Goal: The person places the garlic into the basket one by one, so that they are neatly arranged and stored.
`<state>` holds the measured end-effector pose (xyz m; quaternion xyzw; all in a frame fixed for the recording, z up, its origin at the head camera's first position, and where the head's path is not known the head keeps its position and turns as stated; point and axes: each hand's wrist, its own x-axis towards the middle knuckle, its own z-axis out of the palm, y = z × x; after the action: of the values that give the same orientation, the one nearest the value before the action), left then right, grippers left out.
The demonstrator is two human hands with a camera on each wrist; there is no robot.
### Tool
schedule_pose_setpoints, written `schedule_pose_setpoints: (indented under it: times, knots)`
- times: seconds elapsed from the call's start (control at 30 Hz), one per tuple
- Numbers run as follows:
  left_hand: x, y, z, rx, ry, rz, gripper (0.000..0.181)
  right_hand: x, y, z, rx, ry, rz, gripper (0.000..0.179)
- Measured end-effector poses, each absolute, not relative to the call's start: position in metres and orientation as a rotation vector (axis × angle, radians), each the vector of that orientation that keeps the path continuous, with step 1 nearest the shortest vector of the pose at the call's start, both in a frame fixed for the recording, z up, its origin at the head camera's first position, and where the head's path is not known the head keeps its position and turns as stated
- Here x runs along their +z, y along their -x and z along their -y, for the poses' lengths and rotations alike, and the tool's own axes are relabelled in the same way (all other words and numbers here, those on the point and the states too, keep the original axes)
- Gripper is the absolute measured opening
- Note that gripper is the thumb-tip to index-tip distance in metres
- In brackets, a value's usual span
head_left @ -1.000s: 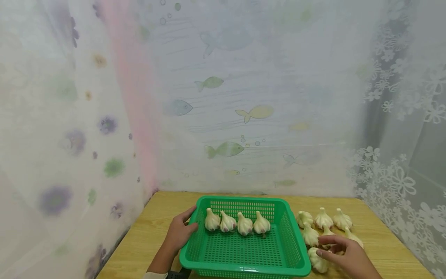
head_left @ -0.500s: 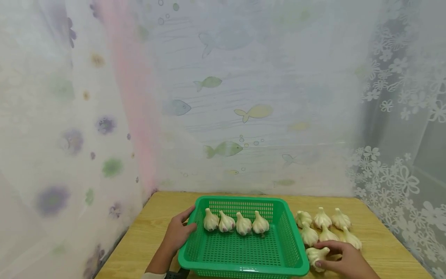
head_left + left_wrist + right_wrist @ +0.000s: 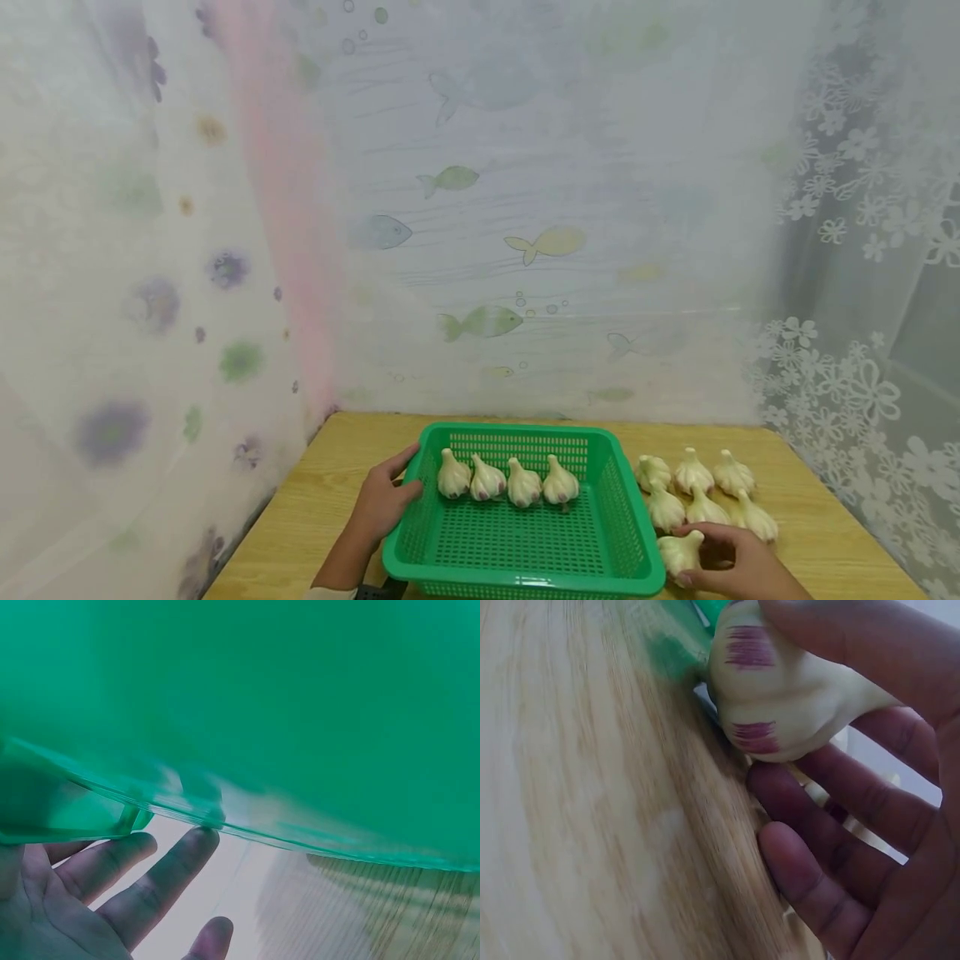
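A green basket (image 3: 525, 581) stands on the table with several garlic bulbs (image 3: 523, 483) in a row near its back wall. My left hand (image 3: 378, 504) rests at the left rim; in the left wrist view its fingers (image 3: 154, 889) extend fairly straight at the green wall. Outside the right rim, my right hand (image 3: 738, 562) holds a garlic bulb (image 3: 678, 557) between thumb and fingers. The right wrist view shows that bulb (image 3: 780, 697) from its base, purple streaks on it, stem toward the palm, low over the wood.
Several more garlic bulbs (image 3: 705, 506) sit grouped behind the right hand, right of the basket. The wooden table (image 3: 285, 533) meets a fish-patterned curtain (image 3: 480, 383) at its back edge. Other curtains hang at left and right.
My right fingers have come down around the nearest garlic bulb outside the basket and closed on it; its stem has turned toward the hand. The left hand and basket stay nearly in place.
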<state>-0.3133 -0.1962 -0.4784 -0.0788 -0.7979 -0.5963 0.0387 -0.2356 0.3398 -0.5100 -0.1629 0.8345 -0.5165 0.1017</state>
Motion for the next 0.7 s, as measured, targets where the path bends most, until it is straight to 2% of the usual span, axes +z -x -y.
schedule_pose_setpoints:
  times: [0.23,0.7]
  knots:
    - [-0.4791,0.3146,0.1966,-1.811,0.251,2.457,0.069,-0.5099,0.2364,-0.3431,-1.534,0.533,-2.409,0.054]
    - [-0.4764,0.3113,0.1953,-1.826,0.223,2.463,0.07,-0.5078,0.2351,-0.3365,-1.497,0.471,-2.508,0.053]
